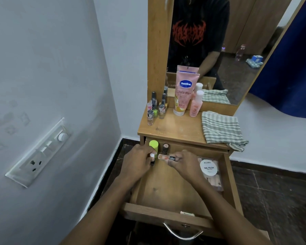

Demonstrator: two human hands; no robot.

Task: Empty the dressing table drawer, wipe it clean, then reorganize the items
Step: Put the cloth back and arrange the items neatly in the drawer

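Observation:
The wooden drawer (168, 213) stands pulled out under the dressing table top. My left hand (136, 163) grips a small white-capped bottle (152, 156) at the drawer's back left. My right hand (184, 163) holds a clear lip gloss tube (164, 157) with a dark cap, lying sideways. Behind them stand a lime-green capped bottle (153, 144) and a dark tube (165, 147). A white nail polish remover jar (208, 167) rests on a clear box at the drawer's right side.
On the table top (173, 128) stand several nail polish bottles (155, 108), a pink Vaseline tube (183, 92), a pink spray bottle (195, 104) and a checked cloth (221, 129). A mirror (237, 50) rises behind. A wall switchboard (41, 152) is at left.

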